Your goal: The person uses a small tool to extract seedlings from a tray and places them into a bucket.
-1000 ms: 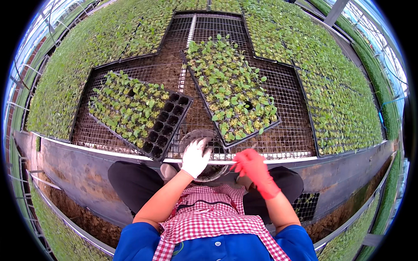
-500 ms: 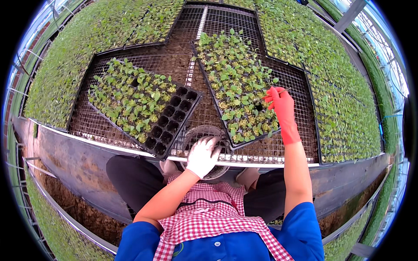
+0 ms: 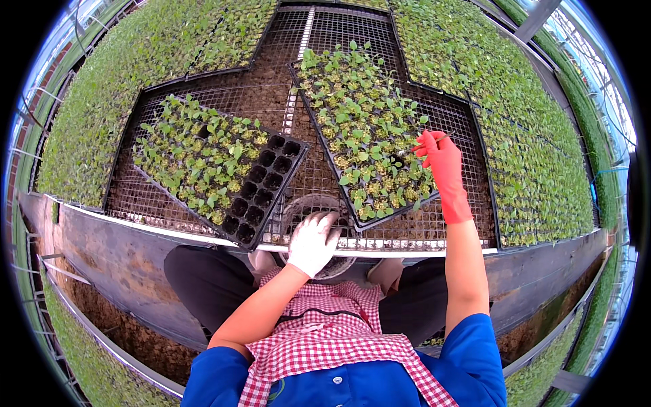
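I watch through one head-worn fisheye, set high on the near side of the right-hand seedling tray [image 3: 359, 132]. It faces steeply down and forward, near enough to separate that tray's leaves, yet wide enough to take in the checked apron [image 3: 329, 339] nearer than the tray and greenery beyond it.

A: Where's the left hand [image 3: 314, 239]?
B: In a white glove, fingers spread, over the front rail [image 3: 386, 254] of the mesh bench [image 3: 468, 227], with a round bucket [image 3: 334, 268] below

A: And the right hand [image 3: 434, 148]?
B: Red-gloved, its fingers closed around a slim dark thing [image 3: 448, 135], too small to identify, beside the right-hand tray [image 3: 395, 214], full of seedlings [image 3: 363, 129]

A: The left-hand tray [image 3: 261, 183]?
B: It sits slanted, leafy over most of its cells, with bare black ones along its right end
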Available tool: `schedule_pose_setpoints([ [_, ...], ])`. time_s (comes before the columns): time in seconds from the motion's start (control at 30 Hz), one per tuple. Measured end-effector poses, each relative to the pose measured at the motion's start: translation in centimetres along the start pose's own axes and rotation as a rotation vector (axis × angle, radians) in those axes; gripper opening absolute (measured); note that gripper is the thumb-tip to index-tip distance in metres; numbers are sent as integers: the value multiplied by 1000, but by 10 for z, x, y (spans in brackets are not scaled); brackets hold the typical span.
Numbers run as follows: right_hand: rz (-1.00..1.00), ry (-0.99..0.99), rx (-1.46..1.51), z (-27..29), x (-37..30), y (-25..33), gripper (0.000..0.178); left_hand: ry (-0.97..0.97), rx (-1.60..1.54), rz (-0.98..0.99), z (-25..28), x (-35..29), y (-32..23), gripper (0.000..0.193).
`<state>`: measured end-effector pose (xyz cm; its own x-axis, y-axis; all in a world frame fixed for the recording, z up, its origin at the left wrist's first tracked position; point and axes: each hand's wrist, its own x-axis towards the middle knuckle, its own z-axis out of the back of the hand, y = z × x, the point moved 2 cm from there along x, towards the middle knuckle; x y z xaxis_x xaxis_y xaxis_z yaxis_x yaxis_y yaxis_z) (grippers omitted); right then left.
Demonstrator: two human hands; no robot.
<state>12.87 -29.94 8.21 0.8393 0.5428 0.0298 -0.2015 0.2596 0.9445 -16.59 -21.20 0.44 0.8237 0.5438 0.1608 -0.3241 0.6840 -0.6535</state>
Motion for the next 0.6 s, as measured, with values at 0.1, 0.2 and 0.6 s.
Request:
schedule_pose_setpoints([
  [0.1, -3, -3, -59, 1, -4, 5, 26, -6, 19, 17, -1, -1, 0, 34],
  [0.2, 49, -40, -67, -3, -19, 27, 24, -71, 2, -14, 3, -5, 6, 33],
  [0.6, 316, 517, -47, -79, -148, 59, 15, -186, 517, 28, 98, -47, 38, 37],
])
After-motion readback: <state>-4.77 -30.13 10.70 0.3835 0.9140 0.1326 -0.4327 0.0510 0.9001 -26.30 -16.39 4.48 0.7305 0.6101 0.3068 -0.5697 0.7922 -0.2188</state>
